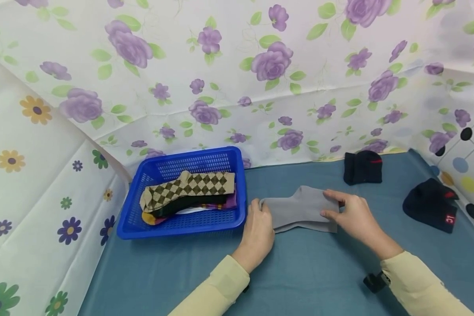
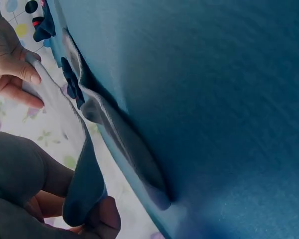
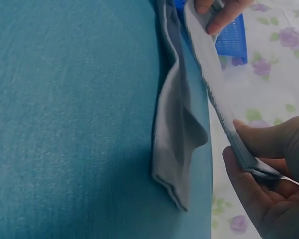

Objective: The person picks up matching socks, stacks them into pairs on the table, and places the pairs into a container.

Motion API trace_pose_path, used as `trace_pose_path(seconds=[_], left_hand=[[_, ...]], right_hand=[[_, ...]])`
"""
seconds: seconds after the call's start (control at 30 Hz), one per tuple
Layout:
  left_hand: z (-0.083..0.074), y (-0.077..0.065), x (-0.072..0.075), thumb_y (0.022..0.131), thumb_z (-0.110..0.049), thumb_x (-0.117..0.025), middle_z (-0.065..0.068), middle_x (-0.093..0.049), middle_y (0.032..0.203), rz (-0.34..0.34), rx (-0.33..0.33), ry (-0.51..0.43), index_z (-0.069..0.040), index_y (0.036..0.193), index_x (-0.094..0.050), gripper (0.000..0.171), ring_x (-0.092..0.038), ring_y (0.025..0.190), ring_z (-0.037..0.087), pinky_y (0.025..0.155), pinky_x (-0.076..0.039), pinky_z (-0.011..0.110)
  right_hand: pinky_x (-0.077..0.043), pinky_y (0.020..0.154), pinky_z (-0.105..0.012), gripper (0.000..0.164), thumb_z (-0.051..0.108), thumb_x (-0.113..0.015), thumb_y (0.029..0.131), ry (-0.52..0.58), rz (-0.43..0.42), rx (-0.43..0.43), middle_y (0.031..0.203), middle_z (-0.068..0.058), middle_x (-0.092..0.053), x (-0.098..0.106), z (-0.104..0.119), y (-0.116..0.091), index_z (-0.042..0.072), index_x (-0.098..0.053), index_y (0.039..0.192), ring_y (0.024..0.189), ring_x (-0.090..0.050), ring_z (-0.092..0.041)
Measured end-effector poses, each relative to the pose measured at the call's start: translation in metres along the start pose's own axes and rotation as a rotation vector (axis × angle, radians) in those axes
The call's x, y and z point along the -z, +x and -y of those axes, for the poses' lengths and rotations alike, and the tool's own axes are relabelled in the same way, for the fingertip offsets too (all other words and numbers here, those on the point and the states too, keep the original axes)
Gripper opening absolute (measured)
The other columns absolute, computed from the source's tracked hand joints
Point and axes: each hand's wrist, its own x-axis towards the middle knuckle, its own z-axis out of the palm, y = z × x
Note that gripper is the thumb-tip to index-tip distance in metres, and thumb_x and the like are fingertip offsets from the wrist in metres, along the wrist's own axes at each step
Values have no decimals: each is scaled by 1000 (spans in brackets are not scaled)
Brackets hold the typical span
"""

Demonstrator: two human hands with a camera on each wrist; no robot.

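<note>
A plain grey sock [image 1: 300, 205] is stretched level between both hands. My left hand [image 1: 256, 237] pinches its toe end, and my right hand [image 1: 355, 219] pinches the cuff end between thumb and fingers. Below it, a second grey sock [image 3: 172, 129] lies on the blue cloth, seen apart from the held one in both wrist views. In the head view the held sock covers most of that lower sock. The left wrist view shows the toe [image 2: 84, 194] curving down between the left fingers.
Left of the hands stands a blue plastic basket [image 1: 242, 188] with several socks in it, an argyle sock [image 1: 189, 189] on top. Two dark folded bundles with red marks, one at the back [image 1: 362, 167] and one at the right [image 1: 430, 205], lie near the patterned wall covering.
</note>
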Motion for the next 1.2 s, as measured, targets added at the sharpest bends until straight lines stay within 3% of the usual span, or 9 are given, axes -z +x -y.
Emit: trace_pose_path(seconds=[0.3,0.47,0.53,0.6,0.67,0.8,1.0,1.1,1.2], left_hand=[[1,0,-9,74,-2,-69,20,-45,127,35,9,-10,5,115,-59,43,-52,107,28,86,-52,34],[4,-2,-16,73,-5,-73,21,-42,129,74,22,-9,4,111,-60,41,-52,106,29,87,-51,34],[5,-2,-18,73,-5,-73,21,-42,128,81,20,-6,4,111,-60,41,-52,106,30,86,-51,35],[5,-3,-19,74,-5,-71,21,-45,125,88,17,2,3,110,-60,39,-52,103,29,85,-51,35],[6,-4,-20,75,-7,-70,19,-48,118,101,17,20,1,109,-60,36,-52,99,28,82,-51,35],[6,-6,-18,77,-10,-69,19,-47,120,145,20,34,-2,113,-58,38,-50,103,29,82,-51,37],[-3,-11,-9,80,-14,-66,22,-27,148,159,-85,65,-6,125,-51,48,-31,135,39,105,-35,51],[-8,-11,-4,81,-12,-64,20,-28,149,130,-152,59,-9,127,-50,48,-28,138,37,107,-34,50],[-10,-10,-1,83,-8,-62,17,-28,150,161,-190,16,-13,138,-41,58,-27,140,34,107,-36,46]], right_hand=[[-46,63,-31,57,24,-77,77,-8,30,-25,130,-15,-57,-7,-6,-2,10,-57,128,101,-60,-26],[-38,50,-28,56,23,-77,77,-7,49,-46,115,-14,-65,-15,-13,-2,10,-58,128,67,-51,-16],[-37,50,-27,55,23,-77,77,-20,49,-50,115,-15,-65,-18,-16,-3,10,-59,127,62,-48,-15],[-43,54,-30,54,24,-76,77,-36,50,-50,118,-16,-64,-21,-19,-4,10,-59,127,66,-55,-19],[-51,69,-40,54,26,-76,78,-55,51,-46,128,-18,-58,-23,-20,-6,9,-59,126,86,-63,-28],[-42,92,-59,54,30,-76,77,-114,14,-21,137,-22,-48,-24,-21,-8,7,-60,124,123,-46,-43],[-41,89,-61,56,30,-74,79,-179,-74,70,142,-20,-43,-19,-10,-7,9,-56,128,124,-43,-43],[-42,92,-57,54,25,-72,82,-224,-41,187,144,-17,-42,-22,-4,-6,13,-53,132,128,-42,-39],[-40,100,-52,54,21,-70,84,-298,20,329,147,-11,-40,-28,-2,-5,20,-51,134,134,-38,-34]])
